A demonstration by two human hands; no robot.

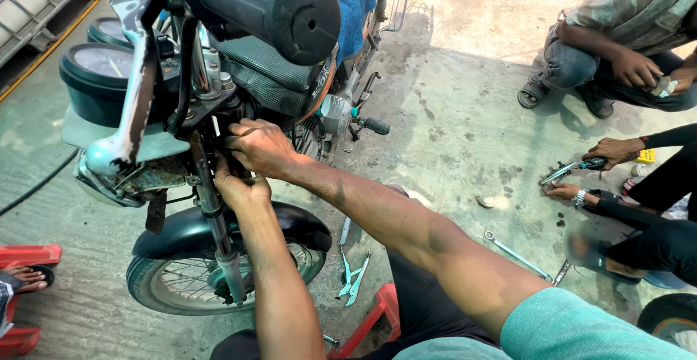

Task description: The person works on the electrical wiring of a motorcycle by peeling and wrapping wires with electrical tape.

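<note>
Fingers of the right hand curl into the motorcycle frame behind the fork. Left hand grips just beneath; what either grasps cannot be told. Pliers lie on concrete nearby.

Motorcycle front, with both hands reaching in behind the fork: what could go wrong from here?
1. Both hands, left hand and right hand, are deep between the chrome front fork tube and the frame; if the handlebar turns, fingers could get pinched.
2. The silver pliers and the long silver spanner lie loose on the stained concrete floor near the person's legs; someone may step or kneel on them.
</note>
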